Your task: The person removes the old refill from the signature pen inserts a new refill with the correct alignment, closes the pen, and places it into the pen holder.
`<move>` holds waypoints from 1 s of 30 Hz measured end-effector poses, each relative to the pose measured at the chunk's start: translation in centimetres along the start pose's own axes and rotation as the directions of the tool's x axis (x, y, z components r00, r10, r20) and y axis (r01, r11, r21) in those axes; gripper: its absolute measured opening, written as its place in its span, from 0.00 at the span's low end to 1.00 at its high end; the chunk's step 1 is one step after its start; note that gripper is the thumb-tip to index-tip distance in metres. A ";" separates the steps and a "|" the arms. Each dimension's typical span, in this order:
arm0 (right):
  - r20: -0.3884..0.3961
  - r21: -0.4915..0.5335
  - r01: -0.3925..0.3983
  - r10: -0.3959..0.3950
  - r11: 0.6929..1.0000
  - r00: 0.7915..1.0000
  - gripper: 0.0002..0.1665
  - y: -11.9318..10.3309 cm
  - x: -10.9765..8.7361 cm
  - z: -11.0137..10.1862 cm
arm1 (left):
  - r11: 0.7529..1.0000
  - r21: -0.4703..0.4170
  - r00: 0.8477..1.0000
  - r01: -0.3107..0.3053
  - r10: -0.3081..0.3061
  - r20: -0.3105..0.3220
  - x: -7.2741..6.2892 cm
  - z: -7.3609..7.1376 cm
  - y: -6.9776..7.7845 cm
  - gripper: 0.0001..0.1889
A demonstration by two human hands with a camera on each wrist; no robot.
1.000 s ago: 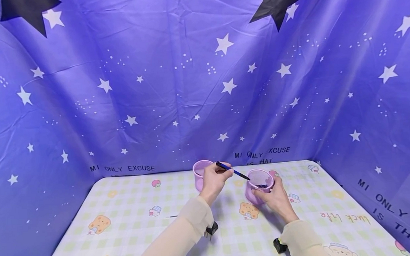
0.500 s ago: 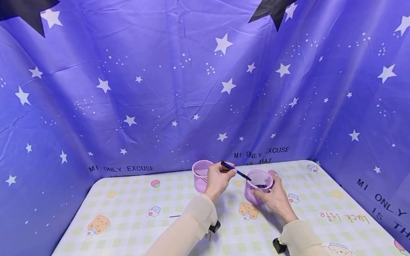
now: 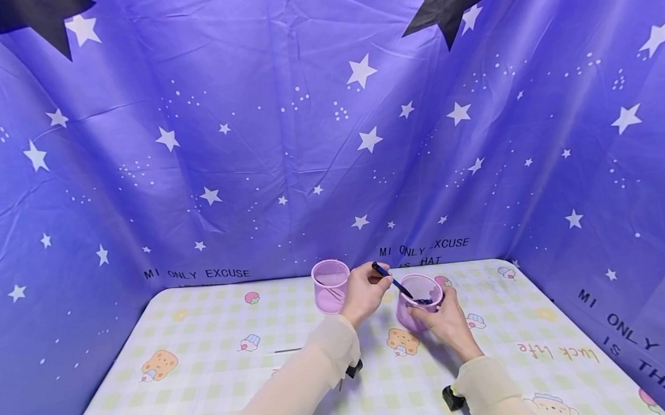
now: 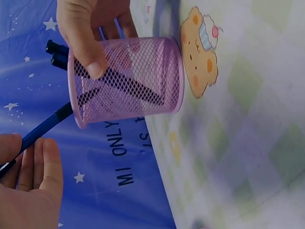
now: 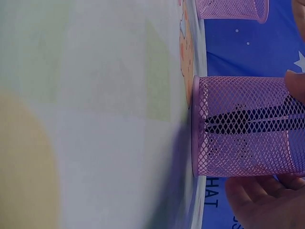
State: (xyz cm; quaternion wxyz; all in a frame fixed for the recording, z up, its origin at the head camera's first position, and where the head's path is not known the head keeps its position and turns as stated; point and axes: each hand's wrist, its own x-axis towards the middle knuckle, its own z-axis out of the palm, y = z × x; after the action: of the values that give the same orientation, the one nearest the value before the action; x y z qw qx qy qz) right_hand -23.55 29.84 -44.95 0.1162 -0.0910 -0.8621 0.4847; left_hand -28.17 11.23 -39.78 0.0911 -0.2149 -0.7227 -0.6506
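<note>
My left hand point(image 3: 365, 293) pinches a blue and black pen point(image 3: 392, 280) between thumb and fingers. The pen slants down, its lower end inside the rim of a pink mesh pen holder point(image 4: 128, 81). My right hand point(image 3: 450, 321) grips that holder round its side, thumb on the near wall near the rim. In the left wrist view, two dark pens point(image 4: 59, 55) lean together inside it. A second pink mesh pen holder point(image 3: 331, 294) stands left of my left hand, with thin dark sticks inside whose kind I cannot tell.
A thin dark stick point(image 3: 287, 350) lies on the checked tablecloth point(image 3: 217, 373), left of my left forearm. A blue star-patterned curtain point(image 3: 285, 141) hangs right behind the table and along both sides. Black wrist cameras sit under both sleeves.
My left hand has moved right, away from the left holder, and the pen's lower end has gone into the right holder's mouth. My right hand keeps its grip in place.
</note>
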 end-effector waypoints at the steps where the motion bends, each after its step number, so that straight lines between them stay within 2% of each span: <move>1: -0.001 0.000 0.000 0.000 1.000 1.000 0.56 0.1 0.0 0.0 | 1.000 -0.012 1.000 0.005 -0.005 -0.002 0.0 0.1 0.0 0.08; 8: -0.011 -0.011 0.001 -0.001 1.000 1.000 0.55 0.1 0.0 0.1 | 0.994 -0.094 0.999 0.046 -0.047 -0.011 0.0 0.7 -0.7 0.08; 16: -0.004 -0.017 0.013 -0.013 1.000 1.000 0.56 0.1 -0.1 -0.1 | 0.996 -0.037 0.996 0.085 -0.085 0.008 -0.2 1.1 -1.5 0.05; 19: -0.004 -0.023 0.015 -0.016 1.000 1.000 0.56 0.1 0.0 -0.1 | 0.997 -0.028 0.997 0.076 -0.076 0.012 -0.2 1.3 -1.7 0.04; 25: -0.008 -0.025 0.026 -0.026 0.999 1.000 0.56 0.1 0.1 0.0 | 0.998 0.052 1.000 0.025 -0.024 -0.010 -0.2 1.4 -1.8 0.05; 30: -0.010 -0.014 0.037 -0.038 0.999 0.999 0.56 0.2 0.1 0.0 | 1.000 0.019 0.999 -0.004 0.004 -0.032 -0.2 1.7 -1.9 0.07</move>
State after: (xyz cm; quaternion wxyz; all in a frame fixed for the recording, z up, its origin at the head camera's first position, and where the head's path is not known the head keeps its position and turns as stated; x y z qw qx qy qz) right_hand -23.61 29.98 -45.14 0.1289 -0.0780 -0.8664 0.4760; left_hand -28.58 12.70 -41.84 0.1059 -0.2052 -0.7269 -0.6468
